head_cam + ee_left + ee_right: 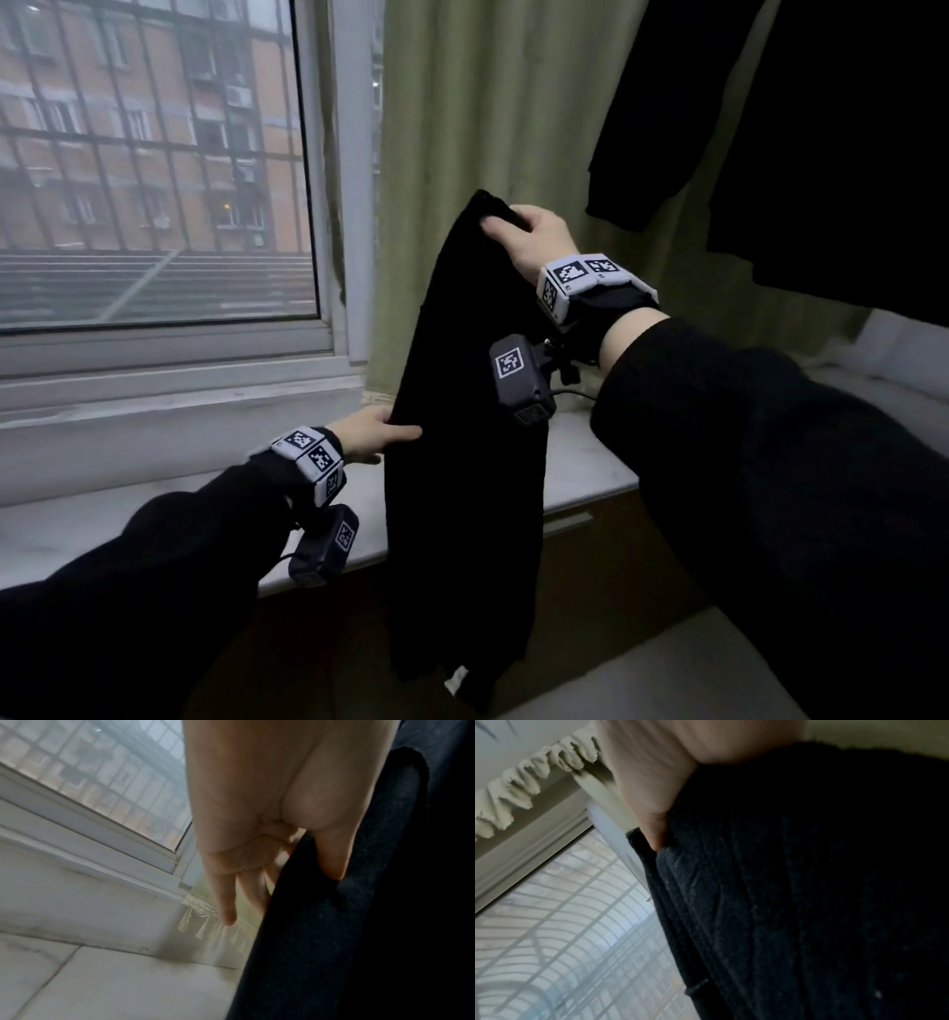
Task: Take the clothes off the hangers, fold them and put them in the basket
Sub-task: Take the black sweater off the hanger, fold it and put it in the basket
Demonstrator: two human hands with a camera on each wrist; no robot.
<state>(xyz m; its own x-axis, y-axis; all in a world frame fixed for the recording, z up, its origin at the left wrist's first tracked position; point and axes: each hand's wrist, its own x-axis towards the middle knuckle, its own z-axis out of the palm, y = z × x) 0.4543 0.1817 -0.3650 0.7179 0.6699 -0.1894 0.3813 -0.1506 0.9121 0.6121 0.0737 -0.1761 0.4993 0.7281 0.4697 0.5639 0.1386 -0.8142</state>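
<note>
A black garment [464, 462] hangs lengthwise in front of me, folded narrow, with a small white label near its bottom edge. My right hand [529, 234] grips its top end, held high before the curtain; in the right wrist view the thumb presses into the dark cloth [808, 882]. My left hand [377, 434] pinches the garment's left edge at mid height, thumb on the front and fingers behind, as the left wrist view shows with the cloth [334, 923] between thumb and fingers [226, 902]. More black clothes [821, 154] hang at the upper right. No basket or hanger is in view.
A white stone windowsill [154, 514] runs below the barred window [154, 180]. A green curtain [488, 128] with a fringed hem hangs behind the garment. A wooden cabinet front [590, 565] sits under the sill, and a pale surface [898, 360] lies at the right.
</note>
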